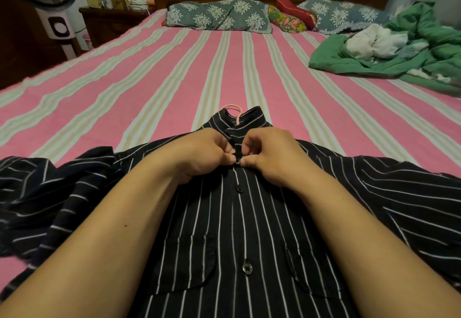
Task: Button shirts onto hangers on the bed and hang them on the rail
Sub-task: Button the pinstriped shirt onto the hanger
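From the head camera, a black shirt (249, 230) with thin white pinstripes lies front-up on the near part of the bed (154, 73), its band collar pointing away toward the pillows (217, 16). Two chest pockets show on the front, and its sleeves spread out to either side, the left one bunched in folds. A pink hanger hook (235, 110) sticks out of the collar opening, lying flat on the pink-and-cream striped bedspread. Two dark buttons (247, 266) lower on the placket are fastened.

The left hand (207, 150) and right hand (269, 153) meet at the placket just below the collar. Both have their fingers curled in tightly, thumb and fingertips pinching the shirt's front edges around a small button (238, 161) between them; whether that button is through its hole cannot be told.

Both forearms reach in from the bottom corners and converge, knuckles up, wrists resting on or just above the shirt's chest.

At the far right of the bed lies a crumpled green blanket (399, 53) with pale cloth on top. A standing fan (50, 1) and a cluttered bedside cabinet (112, 21) stand off to the left.
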Demonstrator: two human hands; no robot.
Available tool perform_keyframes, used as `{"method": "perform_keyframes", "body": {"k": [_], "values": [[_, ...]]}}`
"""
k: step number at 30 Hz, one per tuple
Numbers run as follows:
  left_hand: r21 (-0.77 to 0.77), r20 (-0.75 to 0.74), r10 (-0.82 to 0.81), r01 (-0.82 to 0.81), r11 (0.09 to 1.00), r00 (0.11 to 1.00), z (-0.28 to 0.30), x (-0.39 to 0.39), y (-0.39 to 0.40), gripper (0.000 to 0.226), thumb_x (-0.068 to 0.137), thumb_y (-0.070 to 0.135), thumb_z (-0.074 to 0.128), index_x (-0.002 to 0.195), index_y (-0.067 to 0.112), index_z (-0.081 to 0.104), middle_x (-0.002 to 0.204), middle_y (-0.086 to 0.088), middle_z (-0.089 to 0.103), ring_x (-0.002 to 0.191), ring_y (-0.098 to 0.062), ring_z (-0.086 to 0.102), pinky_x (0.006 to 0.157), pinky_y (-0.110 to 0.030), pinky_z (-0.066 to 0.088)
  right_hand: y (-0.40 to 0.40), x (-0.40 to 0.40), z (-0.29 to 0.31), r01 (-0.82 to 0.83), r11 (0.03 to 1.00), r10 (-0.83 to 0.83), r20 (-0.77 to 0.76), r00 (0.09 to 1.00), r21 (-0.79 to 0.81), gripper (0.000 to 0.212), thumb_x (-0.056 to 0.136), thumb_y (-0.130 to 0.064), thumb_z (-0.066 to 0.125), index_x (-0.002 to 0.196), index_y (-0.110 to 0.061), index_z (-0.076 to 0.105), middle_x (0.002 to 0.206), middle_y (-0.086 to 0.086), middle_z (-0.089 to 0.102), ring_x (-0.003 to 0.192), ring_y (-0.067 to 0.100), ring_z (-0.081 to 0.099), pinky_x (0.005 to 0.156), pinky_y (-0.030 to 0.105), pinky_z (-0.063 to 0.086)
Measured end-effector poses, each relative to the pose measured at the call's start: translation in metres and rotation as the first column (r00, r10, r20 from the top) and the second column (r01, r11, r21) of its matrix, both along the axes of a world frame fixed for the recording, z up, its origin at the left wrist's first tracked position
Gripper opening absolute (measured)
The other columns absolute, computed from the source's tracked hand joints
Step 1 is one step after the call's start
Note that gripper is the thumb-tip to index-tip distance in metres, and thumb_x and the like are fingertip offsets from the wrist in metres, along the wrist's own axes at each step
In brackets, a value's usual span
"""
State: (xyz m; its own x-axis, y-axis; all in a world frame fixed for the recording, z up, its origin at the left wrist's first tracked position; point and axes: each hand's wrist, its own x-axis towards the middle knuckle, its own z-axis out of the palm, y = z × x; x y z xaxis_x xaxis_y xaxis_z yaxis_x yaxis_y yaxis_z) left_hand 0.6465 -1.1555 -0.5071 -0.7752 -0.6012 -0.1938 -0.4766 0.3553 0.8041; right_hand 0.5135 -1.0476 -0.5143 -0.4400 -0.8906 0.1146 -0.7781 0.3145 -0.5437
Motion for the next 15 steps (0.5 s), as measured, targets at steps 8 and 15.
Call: {"method": "perform_keyframes", "body": {"k": [8,15], "values": [[0.07,-0.006,0.039,-0.039,0.997,0.999,0.003,-0.001,0.004,0.011,0.092,-0.001,0.064,0.084,0.007,0.064,0.07,-0.005,0.054,0.069,-0.018,0.049,0.071,-0.03,0.041,0.002,0.0,0.003,-0.036,0.999,0.036,0.007,0.999,0.003,0.017,0.079,-0.028,0.084,0.078,-0.028,0.068,0.074,-0.011,0.065,0.074,0.005,0.06,0.068,0.025,0.046],[0.073,-0.004,0.054,-0.054,0.996,0.999,0.004,-0.002,0.007,0.012,0.09,0.001,0.065,0.081,0.009,0.065,0.066,-0.005,0.057,0.065,-0.018,0.052,0.068,-0.03,0.044,0.004,0.003,0.012,-0.034,0.991,0.018,0.125,0.992,0.127,0.014,0.083,-0.022,0.079,0.072,-0.024,0.07,0.071,-0.009,0.067,0.069,0.005,0.06,0.066,0.024,0.043]]}}
